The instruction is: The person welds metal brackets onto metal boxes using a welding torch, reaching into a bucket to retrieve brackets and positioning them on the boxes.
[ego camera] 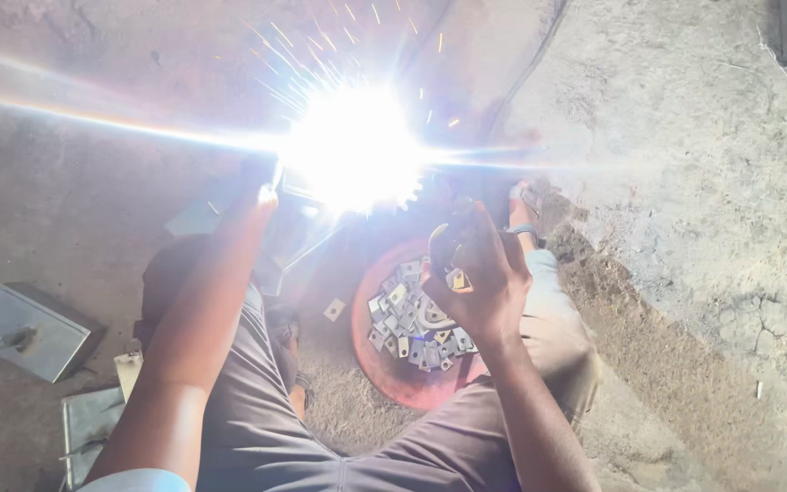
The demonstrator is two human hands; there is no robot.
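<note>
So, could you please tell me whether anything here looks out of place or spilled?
One small metal plate lies on the ground just left of the red bowl, apart from the heap of plates inside it. It looks dropped or spilled. Glare hides the spot by the left hand.

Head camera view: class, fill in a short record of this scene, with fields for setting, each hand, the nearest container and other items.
Setting: person seated on a rough concrete floor, knees apart
Left hand: left hand reaches to a blinding white flare with orange sparks; what it holds is lost in glare
Right hand: right hand raised, pinching a small flat metal piece
Container: round red dish holding many small square metal plates
Other: grey sheet-metal box at left
</note>
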